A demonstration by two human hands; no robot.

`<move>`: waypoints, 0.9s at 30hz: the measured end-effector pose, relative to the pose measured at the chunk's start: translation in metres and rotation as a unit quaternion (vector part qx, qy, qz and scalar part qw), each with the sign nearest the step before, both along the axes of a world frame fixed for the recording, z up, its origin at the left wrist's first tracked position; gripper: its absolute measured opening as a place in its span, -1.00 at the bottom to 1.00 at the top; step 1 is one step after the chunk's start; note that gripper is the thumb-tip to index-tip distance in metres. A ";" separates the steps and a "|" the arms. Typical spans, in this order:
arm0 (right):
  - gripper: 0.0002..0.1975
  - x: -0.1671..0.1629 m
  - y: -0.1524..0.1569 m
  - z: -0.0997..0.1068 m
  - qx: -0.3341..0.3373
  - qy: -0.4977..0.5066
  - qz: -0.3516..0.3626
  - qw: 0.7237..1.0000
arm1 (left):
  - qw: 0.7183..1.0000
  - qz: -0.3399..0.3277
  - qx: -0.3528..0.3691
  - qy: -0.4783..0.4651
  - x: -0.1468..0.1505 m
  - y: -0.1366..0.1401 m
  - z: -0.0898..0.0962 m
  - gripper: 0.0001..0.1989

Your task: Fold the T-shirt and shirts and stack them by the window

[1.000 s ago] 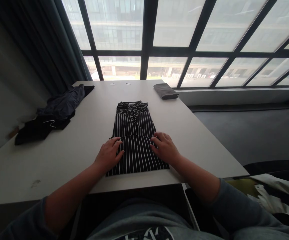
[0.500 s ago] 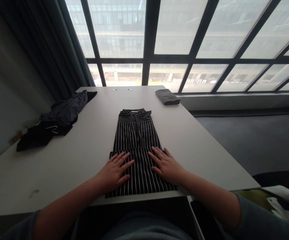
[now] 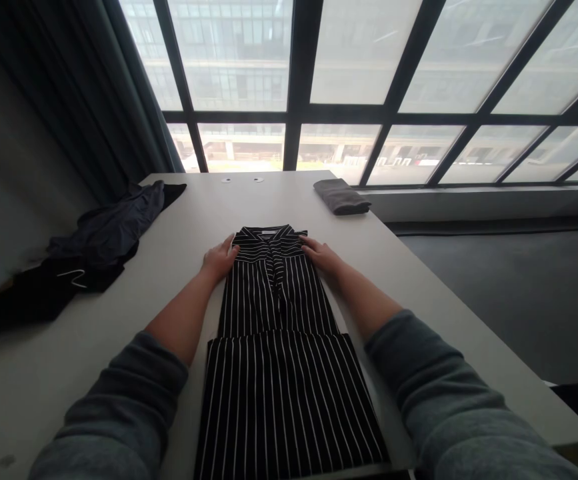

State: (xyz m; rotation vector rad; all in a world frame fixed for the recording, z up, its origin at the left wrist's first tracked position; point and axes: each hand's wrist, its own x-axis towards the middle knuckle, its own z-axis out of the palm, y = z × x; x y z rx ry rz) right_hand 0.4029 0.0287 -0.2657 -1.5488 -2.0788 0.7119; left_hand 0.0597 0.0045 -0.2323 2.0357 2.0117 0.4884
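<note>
A black shirt with white stripes [image 3: 277, 293] lies folded lengthwise on the table, its collar toward the window. The lower part is turned up in a wide flap [image 3: 289, 400] nearest me. At the shirt's left shoulder edge is my left hand [image 3: 220, 259], its thumb on top of the cloth and its other fingers bent at the side. On the opposite shoulder edge, my right hand [image 3: 323, 256] holds the cloth with its fingers, partly hidden from view.
The white table [image 3: 169, 220] reaches to the window. A folded grey cloth [image 3: 341, 196] lies at its far right. Along the left edge are crumpled dark clothes [image 3: 113, 223] and a black garment with a white curved line [image 3: 43, 293].
Both hands have moved forward from the turned-up flap, where they lay flat and spread, to the shirt's shoulders. The view has come closer over the table.
</note>
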 end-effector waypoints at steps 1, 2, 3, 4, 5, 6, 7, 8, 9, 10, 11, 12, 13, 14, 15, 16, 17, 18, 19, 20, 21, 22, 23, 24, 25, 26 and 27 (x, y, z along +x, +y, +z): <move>-0.47 -0.002 0.017 -0.003 0.004 0.023 -0.001 1.000 | 1.000 0.002 -0.002 -0.005 0.001 0.014 -0.002 -0.38; -0.49 -0.003 0.031 -0.007 0.007 0.047 -0.001 0.999 | 1.000 0.007 -0.005 -0.013 0.002 0.027 -0.004 -0.34; -0.51 -0.004 0.043 -0.010 0.009 0.070 0.001 0.998 | 1.000 0.011 -0.007 -0.022 0.002 0.037 -0.007 -0.30; -0.52 -0.004 0.053 -0.014 0.012 0.093 0.002 0.996 | 0.999 0.014 -0.005 -0.032 0.003 0.047 -0.009 -0.26; -0.54 -0.005 0.061 -0.017 0.015 0.119 0.003 0.993 | 0.999 0.017 -0.002 -0.045 0.004 0.055 -0.012 -0.20; -0.56 -0.005 0.066 -0.019 0.018 0.149 0.004 0.989 | 0.998 0.020 0.004 -0.062 0.004 0.063 -0.014 -0.16; -0.57 -0.005 0.070 -0.021 0.021 0.182 0.003 0.983 | 0.996 0.022 0.012 -0.081 0.005 0.069 -0.016 -0.13; -0.59 -0.005 0.071 -0.021 0.021 0.218 0.002 0.976 | 0.994 0.022 0.021 -0.105 0.006 0.075 -0.018 -0.13; -0.58 -0.006 0.071 -0.021 0.016 0.258 -0.001 0.966 | 0.990 0.020 0.033 -0.134 0.006 0.079 -0.019 -0.14; -0.57 -0.006 0.069 -0.019 0.008 0.300 -0.007 0.954 | 0.985 0.013 0.042 -0.169 0.007 0.083 -0.020 -0.18; -0.55 -0.007 0.066 -0.017 -0.003 0.340 -0.012 0.940 | 0.976 0.003 0.048 -0.211 0.006 0.086 -0.020 -0.23; -0.53 -0.007 0.063 -0.014 -0.013 0.375 -0.019 0.927 | 0.965 -0.011 0.051 -0.256 0.006 0.088 -0.020 -0.28; -0.52 -0.008 0.060 -0.010 -0.020 0.404 -0.025 0.914 | 0.952 -0.023 0.051 -0.302 0.005 0.089 -0.018 -0.33; -0.51 -0.009 0.056 -0.005 -0.022 0.428 -0.027 0.903 | 0.936 -0.033 0.052 -0.345 0.004 0.089 -0.016 -0.36; -0.50 -0.010 0.053 -0.001 -0.021 0.446 -0.026 0.895 | 0.921 -0.040 0.053 -0.383 0.003 0.087 -0.012 -0.37; -0.51 -0.010 0.051 0.004 -0.016 0.459 -0.021 0.888 | 0.908 -0.047 0.055 -0.413 0.002 0.084 -0.007 -0.36; -0.51 -0.011 0.048 0.010 -0.010 0.469 -0.015 0.883 | 0.896 -0.057 0.057 -0.436 0.001 0.080 -0.001 -0.33; -0.52 -0.012 0.045 0.015 -0.002 0.476 -0.008 0.879 | 0.887 -0.070 0.057 -0.453 0.001 0.075 0.006 -0.31; -0.53 -0.012 0.041 0.020 0.008 0.482 -0.002 0.876 | 0.880 -0.085 0.057 -0.464 0.000 0.068 0.014 -0.29; -0.55 -0.012 0.036 0.026 0.022 0.486 0.000 0.874 | 0.876 -0.102 0.056 -0.469 0.000 0.061 0.023 -0.28; -0.58 -0.011 0.030 0.032 0.037 0.490 0.001 0.871 | 0.873 -0.117 0.057 -0.470 0.000 0.053 0.031 -0.27; -0.61 -0.011 0.023 0.038 0.051 0.493 0.002 0.868 | 0.872 -0.131 0.059 -0.468 0.000 0.044 0.038 -0.27; -0.65 -0.010 0.015 0.044 0.063 0.496 0.004 0.866 | 0.873 -0.143 0.061 -0.462 -0.001 0.035 0.045 -0.27; -0.68 -0.008 0.005 0.050 0.072 0.497 0.008 0.865 | 0.875 -0.155 0.061 -0.454 -0.001 0.025 0.051 -0.26; -0.71 -0.006 -0.006 0.054 0.077 0.493 0.014 0.866 | 0.879 -0.165 0.062 -0.444 -0.002 0.015 0.056 -0.26; -0.73 -0.003 -0.018 0.058 0.079 0.487 0.021 0.870 | 0.883 -0.173 0.062 -0.432 -0.004 0.003 0.059 -0.26; -0.76 0.000 -0.031 0.060 0.080 0.477 0.029 0.875 | 0.888 -0.180 0.063 -0.417 -0.005 -0.009 0.062 -0.26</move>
